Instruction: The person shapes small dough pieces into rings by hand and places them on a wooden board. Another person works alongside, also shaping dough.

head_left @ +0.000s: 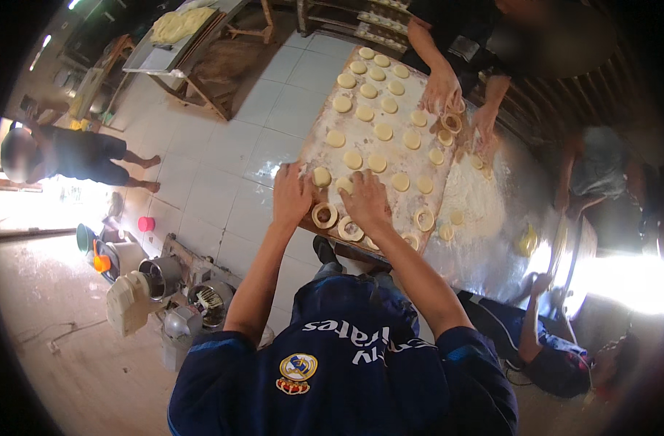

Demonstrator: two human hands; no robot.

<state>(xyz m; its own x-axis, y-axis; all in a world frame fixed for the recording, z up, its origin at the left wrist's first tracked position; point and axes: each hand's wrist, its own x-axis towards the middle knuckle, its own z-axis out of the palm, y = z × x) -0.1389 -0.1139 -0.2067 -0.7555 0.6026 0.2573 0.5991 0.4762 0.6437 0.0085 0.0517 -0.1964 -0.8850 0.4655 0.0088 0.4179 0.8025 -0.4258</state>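
Observation:
A floured wooden board (pixel 361 134) carries several flat, pale dough rounds (pixel 383 131) in loose rows. My left hand (pixel 292 195) rests at the board's left edge with its fingers stretched out, beside a dough round (pixel 322 176). Over the near part of the board, my right hand (pixel 367 200) has its fingers apart, and they touch or nearly touch another dough round (pixel 343 184). Just below my hands lie pale rings with brown centres, one ring (pixel 325 215) by my left wrist and a second ring (pixel 350 229) under my right hand. Neither hand visibly holds anything.
Across the board, a co-worker's hands (pixel 442 91) work near another ring (pixel 452 123). Flour (pixel 474 196) covers the metal table at right. A side table (pixel 165 58) bears a dough mass (pixel 181 25). Mixers (pixel 132 301) stand lower left; another person (pixel 78 154) is at far left.

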